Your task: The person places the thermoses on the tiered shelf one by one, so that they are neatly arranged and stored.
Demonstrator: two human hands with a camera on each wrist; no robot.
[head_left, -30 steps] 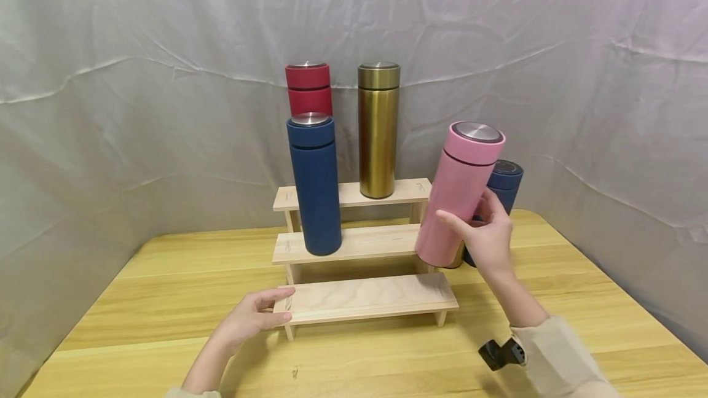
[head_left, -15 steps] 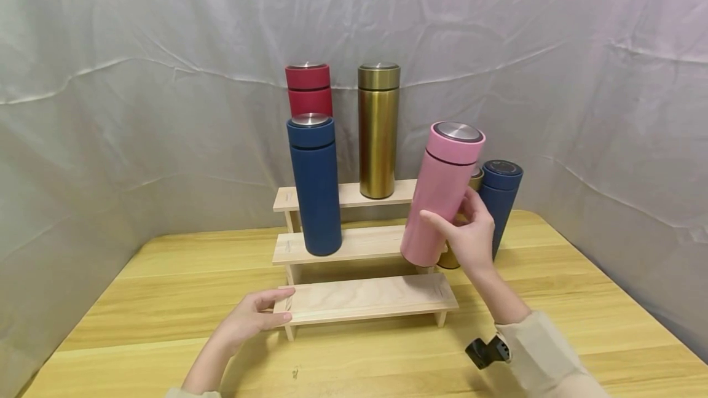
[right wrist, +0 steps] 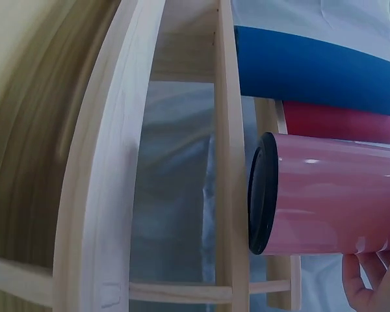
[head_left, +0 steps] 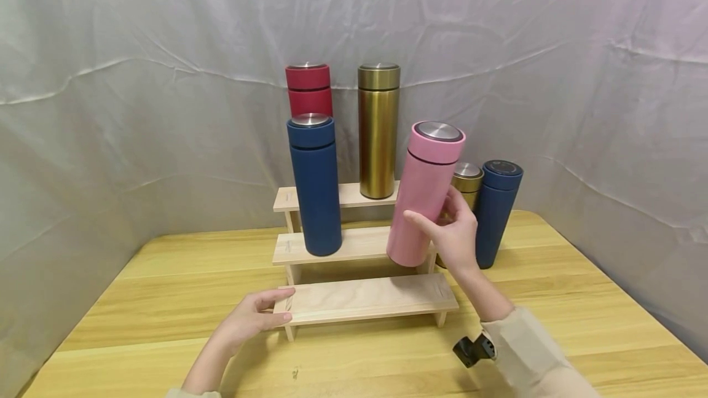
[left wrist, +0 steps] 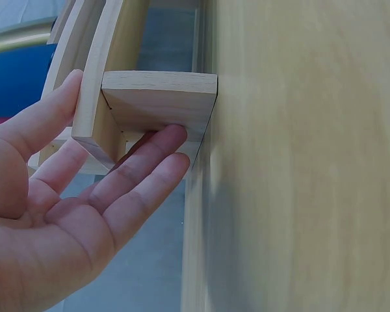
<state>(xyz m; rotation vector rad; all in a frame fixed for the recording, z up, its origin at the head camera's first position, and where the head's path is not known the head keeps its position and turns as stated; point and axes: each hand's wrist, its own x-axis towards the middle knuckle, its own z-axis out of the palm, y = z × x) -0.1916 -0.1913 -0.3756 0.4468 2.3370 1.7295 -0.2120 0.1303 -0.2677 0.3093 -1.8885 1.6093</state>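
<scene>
My right hand (head_left: 456, 235) grips a pink thermos bottle (head_left: 421, 195) by its side, thumb in front. The bottle leans with its lid to the right, its base close over the right part of the middle tier. In the right wrist view, the dark base of the pink bottle (right wrist: 338, 195) overlaps that tier's edge. A three-tier wooden display stand (head_left: 365, 300) stands on the table. My left hand (head_left: 246, 322) holds the left end of its lowest tier. In the left wrist view, the thumb of the left hand (left wrist: 58, 234) lies over the board, other fingers below it.
A blue thermos (head_left: 315, 195) stands on the middle tier's left. On the top tier are a red thermos (head_left: 308, 97), partly hidden, and a gold one (head_left: 378, 140). Another gold thermos (head_left: 468, 180) and a blue one (head_left: 498, 220) stand right of the stand. Grey cloth (head_left: 182, 128) hangs behind.
My right hand has carried the pink bottle leftward from in front of the right-hand bottles to over the middle tier, uncovering part of the gold thermos there. The left hand has stayed put.
</scene>
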